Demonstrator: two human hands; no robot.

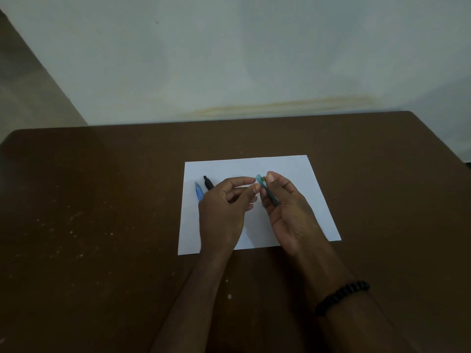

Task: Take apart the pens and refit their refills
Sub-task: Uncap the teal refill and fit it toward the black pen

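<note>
A white sheet of paper (288,169) lies on the brown table (102,200). My right hand (288,210) grips a teal-green pen (267,191) above the sheet, tip end pointing up and away. The thumb and forefinger of my left hand (224,207) pinch the pen's pale tip. On the sheet's left part lie a light blue pen (198,191) and a black pen (207,182), side by side, their lower ends hidden behind my left hand.
A pale wall rises just behind the table's far edge. A black bead bracelet (341,296) circles my right wrist. Small light specks dot the tabletop on the left.
</note>
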